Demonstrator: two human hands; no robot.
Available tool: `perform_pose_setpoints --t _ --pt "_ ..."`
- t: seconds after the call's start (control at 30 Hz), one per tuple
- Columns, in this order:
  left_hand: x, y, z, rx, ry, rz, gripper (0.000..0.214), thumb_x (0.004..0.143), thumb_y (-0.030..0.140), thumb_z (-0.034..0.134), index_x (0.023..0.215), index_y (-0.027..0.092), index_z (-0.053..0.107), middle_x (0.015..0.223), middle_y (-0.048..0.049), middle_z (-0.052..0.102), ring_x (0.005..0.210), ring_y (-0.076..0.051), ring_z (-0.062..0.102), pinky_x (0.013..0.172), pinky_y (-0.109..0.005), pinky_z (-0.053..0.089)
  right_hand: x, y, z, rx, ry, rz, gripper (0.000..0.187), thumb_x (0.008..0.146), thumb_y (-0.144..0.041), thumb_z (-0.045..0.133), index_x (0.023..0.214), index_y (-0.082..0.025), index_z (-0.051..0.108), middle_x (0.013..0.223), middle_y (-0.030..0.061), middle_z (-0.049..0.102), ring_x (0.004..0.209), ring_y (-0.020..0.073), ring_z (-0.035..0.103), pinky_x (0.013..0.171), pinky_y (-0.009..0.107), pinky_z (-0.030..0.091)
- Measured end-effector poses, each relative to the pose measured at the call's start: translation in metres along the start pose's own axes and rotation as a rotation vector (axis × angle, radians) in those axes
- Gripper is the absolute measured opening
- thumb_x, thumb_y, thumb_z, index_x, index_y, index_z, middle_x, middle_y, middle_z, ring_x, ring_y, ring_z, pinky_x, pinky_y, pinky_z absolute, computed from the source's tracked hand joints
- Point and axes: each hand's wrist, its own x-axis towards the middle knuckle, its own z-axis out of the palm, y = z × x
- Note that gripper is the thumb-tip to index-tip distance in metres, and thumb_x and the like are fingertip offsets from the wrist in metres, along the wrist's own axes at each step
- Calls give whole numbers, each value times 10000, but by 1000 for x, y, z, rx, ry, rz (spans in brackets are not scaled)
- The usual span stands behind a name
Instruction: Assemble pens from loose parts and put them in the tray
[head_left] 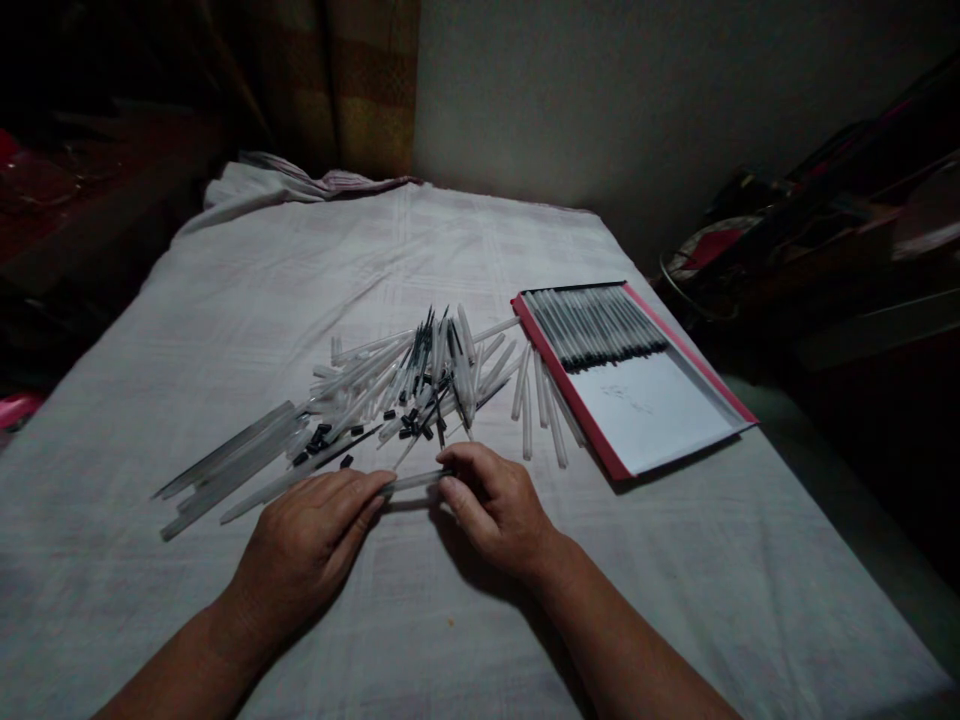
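Tube (415, 482) is lying just below frame centre, its long axis running left to right, rising slightly rightward, with left hand (307, 530) pinching its left end and right hand (495, 505) its right.

- Wall (600, 100): plain grey, upper centre to upper right.
- Curtain (375, 90): brownish-gold, hanging, upper left of centre.
- Pale checked cloth (247, 300): creased, across centre, bunched at far left corner.
- Light: dim; both sides deeply shadowed.

Dimly lit, paler across the plaid cloth (450, 262); near-black at upper left; shadowed below the right hand (496, 508).
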Motion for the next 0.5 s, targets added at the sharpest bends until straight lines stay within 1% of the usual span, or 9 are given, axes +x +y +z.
perform_pose_setpoints --t 0.1,0.17,0.23,0.33,0.4,0.5 --pt "-1 0 0 7 -3 1 196 975 261 514 1104 182 639 929 -39 748 817 -169 701 776 -297 529 0 1 1 7 -5 -2 130 924 -205 517 936 -192 645 799 35 709 691 134 645 665 232 505" --pt "-2 0 0 5 -19 -4 201 968 264 524 1107 189 649 925 -37 748 814 -173 699 768 -301 529 1 3 1 0 -2 29 154 938 -223 523 853 -198 649 734 19 698 651 126 640 640 221 497" --pt "-3 -1 1 -6 -33 -11 206 963 268 528 1107 200 659 915 -33 748 800 -173 697 757 -302 533 1 4 1 5 -11 51 187 945 -239 528 813 -198 652 690 12 688 622 121 635 620 214 491" --pt "-4 -1 1 -14 -25 -33 216 964 279 522 1112 206 663 925 -40 753 813 -180 704 778 -308 545 1 3 0 54 -17 33 131 923 -238 556 918 -185 676 757 31 720 668 131 663 641 220 510" --pt "-4 -1 1 -12 -17 -43 220 968 285 516 1110 204 664 938 -46 757 829 -185 710 802 -315 549 0 3 0 85 -15 22 146 906 -218 565 991 -178 678 818 43 741 704 136 678 665 225 522" --pt "-3 -1 0 -8 -17 -35 221 974 288 507 1100 201 666 936 -47 759 829 -183 712 800 -312 551 -1 3 0 95 -31 64 153 916 -221 547 971 -186 686 792 30 743 670 127 673 650 217 518"
